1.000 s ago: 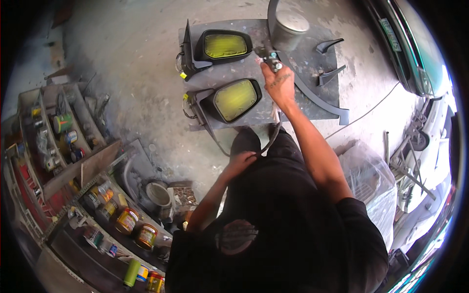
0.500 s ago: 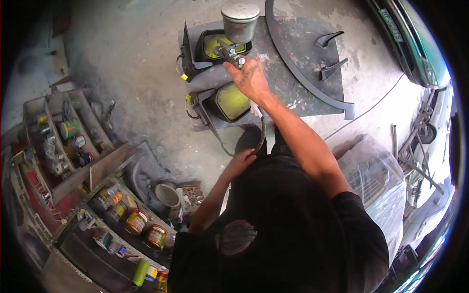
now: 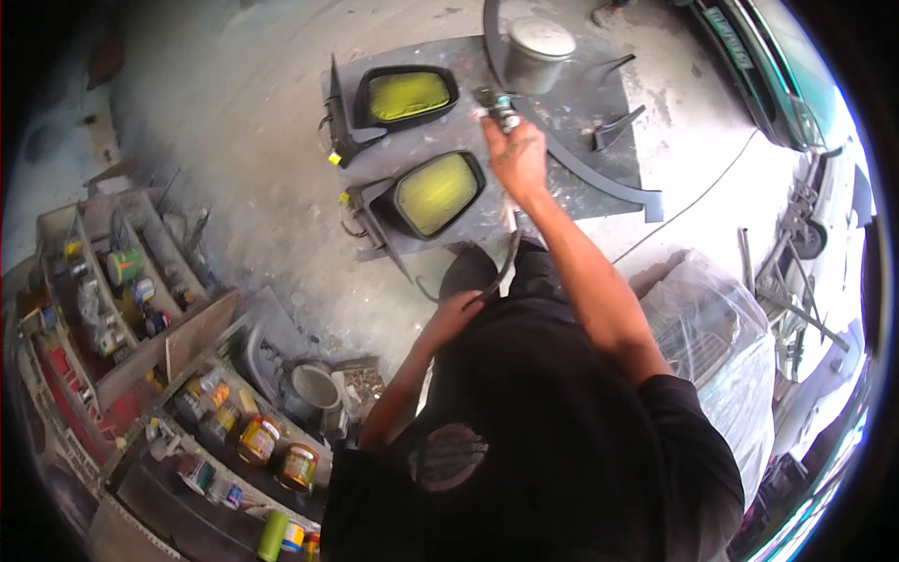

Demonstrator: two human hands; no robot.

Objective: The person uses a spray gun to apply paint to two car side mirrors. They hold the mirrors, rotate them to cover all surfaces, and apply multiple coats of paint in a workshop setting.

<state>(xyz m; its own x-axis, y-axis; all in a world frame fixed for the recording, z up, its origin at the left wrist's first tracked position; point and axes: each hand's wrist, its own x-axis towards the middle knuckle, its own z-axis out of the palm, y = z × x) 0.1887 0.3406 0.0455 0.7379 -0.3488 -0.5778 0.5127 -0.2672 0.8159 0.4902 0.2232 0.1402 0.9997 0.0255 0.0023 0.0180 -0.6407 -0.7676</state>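
My right hand (image 3: 521, 161) grips a spray gun (image 3: 506, 114), whose round metal cup (image 3: 540, 58) with a pale lid sits on top. The gun is held over the dark board (image 3: 482, 211), to the right of two black car side mirrors. On the upper mirror (image 3: 408, 97) and the lower mirror (image 3: 436, 195) the faces are yellow-green. A dark hose (image 3: 511, 258) runs down from the gun toward my lap. There my left hand (image 3: 454, 317) is closed around the hose, its fingertips partly hidden against my dark clothes.
A curved dark trim strip (image 3: 604, 178) and a small black bracket (image 3: 618, 129) lie on the board's right side. Shelves at left hold several cans, among them an orange-labelled jar (image 3: 258, 438). Plastic sheeting (image 3: 693, 328) covers something at right. A green car (image 3: 796, 75) stands upper right.
My right hand has moved right with the spray gun, off the upper mirror, whose face now shows fully. My left hand keeps its hold on the hose. The whole view has shifted slightly.
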